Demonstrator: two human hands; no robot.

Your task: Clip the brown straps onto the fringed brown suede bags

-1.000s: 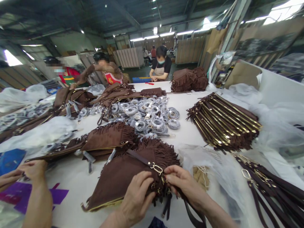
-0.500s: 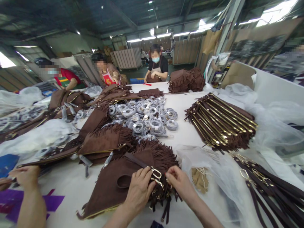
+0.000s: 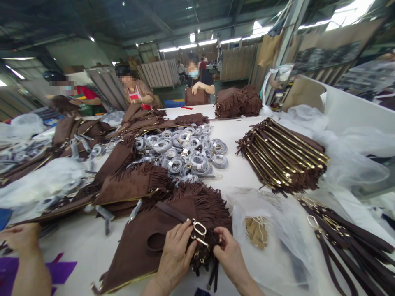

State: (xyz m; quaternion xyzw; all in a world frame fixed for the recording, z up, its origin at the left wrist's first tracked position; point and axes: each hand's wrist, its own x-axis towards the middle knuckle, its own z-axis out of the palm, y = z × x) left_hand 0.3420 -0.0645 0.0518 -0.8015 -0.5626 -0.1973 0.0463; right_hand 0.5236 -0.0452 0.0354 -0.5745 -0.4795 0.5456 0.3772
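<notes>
A brown suede fringed bag (image 3: 145, 242) lies flat on the white table in front of me. My left hand (image 3: 175, 257) pinches the gold clasp (image 3: 199, 230) of its strap at the bag's upper corner. My right hand (image 3: 230, 257) is closed on the fringe and small metal fittings just right of the clasp. Dark strap ends (image 3: 212, 275) hang from between my two hands toward the table's near edge.
More fringed bags (image 3: 129, 185) lie behind, then a heap of wrapped coiled straps (image 3: 182, 152). A stack of bags with gold zips (image 3: 284, 156) is at right, dark straps (image 3: 345, 238) beyond, and a plastic bag (image 3: 262, 230) near me. Another person's hand (image 3: 18, 238) is at left; other workers stand at the far end.
My hands have drawn closer to me with the bag's corner, and my left fingers have moved up onto the gold clasp. The person at left has pulled their hand back.
</notes>
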